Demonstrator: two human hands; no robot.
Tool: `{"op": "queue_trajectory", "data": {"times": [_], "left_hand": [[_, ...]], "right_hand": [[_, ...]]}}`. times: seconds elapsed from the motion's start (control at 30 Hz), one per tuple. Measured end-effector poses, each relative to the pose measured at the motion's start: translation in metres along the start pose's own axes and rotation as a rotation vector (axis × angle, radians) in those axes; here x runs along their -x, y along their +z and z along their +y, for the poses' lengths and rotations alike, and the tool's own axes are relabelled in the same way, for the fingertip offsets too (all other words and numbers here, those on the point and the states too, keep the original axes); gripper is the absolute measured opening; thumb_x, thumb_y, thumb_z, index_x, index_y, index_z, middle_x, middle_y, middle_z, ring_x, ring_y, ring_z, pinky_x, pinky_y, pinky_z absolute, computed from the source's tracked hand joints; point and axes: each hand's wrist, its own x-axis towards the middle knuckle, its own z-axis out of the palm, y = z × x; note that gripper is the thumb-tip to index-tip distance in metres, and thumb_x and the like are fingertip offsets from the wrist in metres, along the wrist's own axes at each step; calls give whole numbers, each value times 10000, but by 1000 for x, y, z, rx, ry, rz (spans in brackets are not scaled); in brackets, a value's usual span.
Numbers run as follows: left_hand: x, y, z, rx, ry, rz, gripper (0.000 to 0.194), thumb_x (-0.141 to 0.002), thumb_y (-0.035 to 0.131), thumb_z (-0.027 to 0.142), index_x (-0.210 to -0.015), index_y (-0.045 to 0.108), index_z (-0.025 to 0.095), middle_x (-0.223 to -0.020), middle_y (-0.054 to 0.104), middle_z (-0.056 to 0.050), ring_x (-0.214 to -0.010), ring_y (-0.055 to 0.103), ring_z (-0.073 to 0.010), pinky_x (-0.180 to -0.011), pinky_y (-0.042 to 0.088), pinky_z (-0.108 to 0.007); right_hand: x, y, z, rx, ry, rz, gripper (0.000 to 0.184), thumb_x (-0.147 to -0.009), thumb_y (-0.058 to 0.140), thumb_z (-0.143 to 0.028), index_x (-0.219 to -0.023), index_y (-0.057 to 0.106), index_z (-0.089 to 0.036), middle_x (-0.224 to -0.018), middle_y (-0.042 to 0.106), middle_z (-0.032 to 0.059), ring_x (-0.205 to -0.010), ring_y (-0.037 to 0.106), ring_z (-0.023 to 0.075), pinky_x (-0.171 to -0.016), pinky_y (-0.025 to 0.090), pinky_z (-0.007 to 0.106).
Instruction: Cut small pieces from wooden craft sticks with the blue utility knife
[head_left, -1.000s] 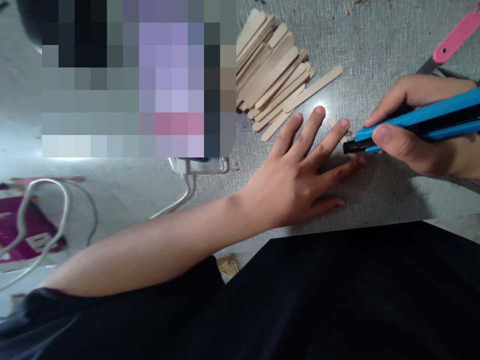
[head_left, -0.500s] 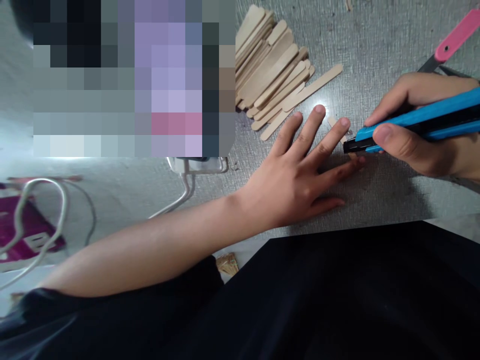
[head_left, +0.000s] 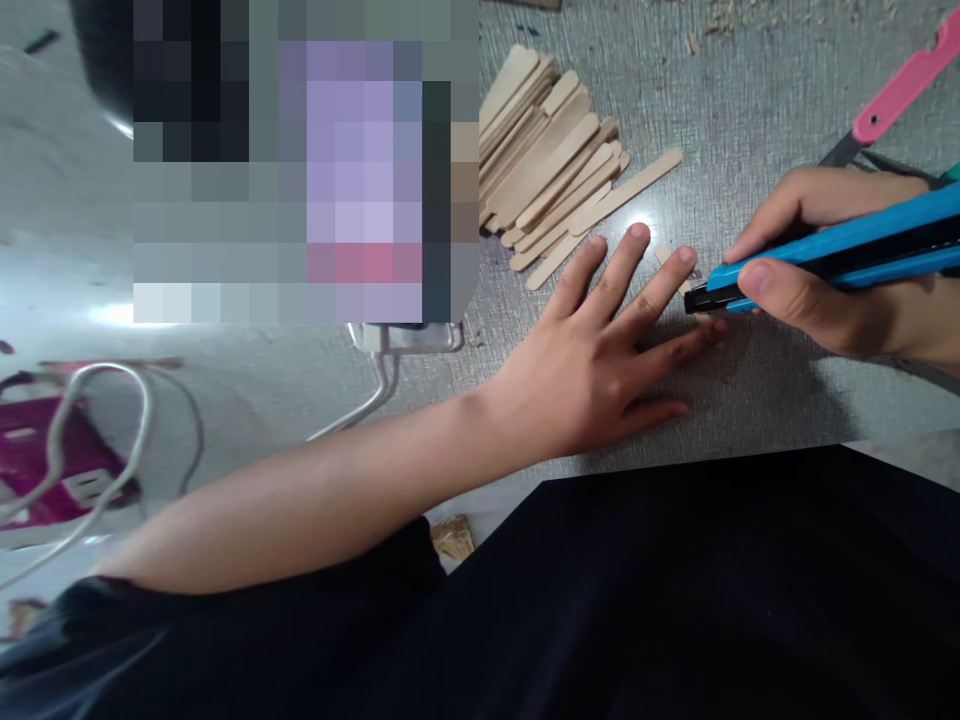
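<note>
My left hand [head_left: 600,345] lies with fingers spread on the grey table, two of its fingers about a small wooden craft stick [head_left: 670,266]. Part of that stick is hidden under the fingers and the knife tip. In my right hand [head_left: 817,290] is a blue and black box cutter [head_left: 832,250], its dark tip over the stick between my fingers. The blade edge itself is too small to make out. Beyond my left fingertips a pile of craft sticks [head_left: 559,150] is heaped, with one loose stick [head_left: 634,188] pointing out to the right.
A pink-handled cutting tool [head_left: 900,85] lies past my right hand. White cable [head_left: 381,380] runs from a white plug under my left forearm. To the left are a purple box [head_left: 52,450] and a looped cable. Small wood scraps [head_left: 691,44] dot the table's far side.
The whole view has shifted slightly, so the pile and the pink tool sit lower in the picture. Both hands keep nearly the same place, the knife tip still at the stick.
</note>
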Motion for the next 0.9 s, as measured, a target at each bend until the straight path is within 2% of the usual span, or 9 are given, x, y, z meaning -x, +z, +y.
{"op": "queue_trajectory", "data": {"times": [0.23,0.7,0.9], "left_hand": [[0,1,0,-15,16,12,723,-1104,543,669,-1727,409,328,-1857,230,-175,-1695,205,-578,-1337,245,-758],[0,2,-1,-27,9,0,786,-1074,583,696,-1746,374,348,-1872,207,-145,-1706,183,-565,-1349,231,-754],[-1,1,0,-12,12,21,742,-1085,584,675,-1722,432,326,-1860,237,-171,-1695,211,-575,-1339,248,-753]], "right_hand": [[0,0,0,-17,-17,8,220,-936,787,-481,-831,753,-290,-747,752,-34,-628,663,151,-579,521,300],[1,0,0,38,23,21,214,-936,769,-505,-838,763,-315,-733,736,-39,-618,658,155,-599,558,314],[0,0,0,-10,5,10,167,-924,780,-436,-827,753,-304,-729,736,-43,-633,674,150,-591,543,302]]}}
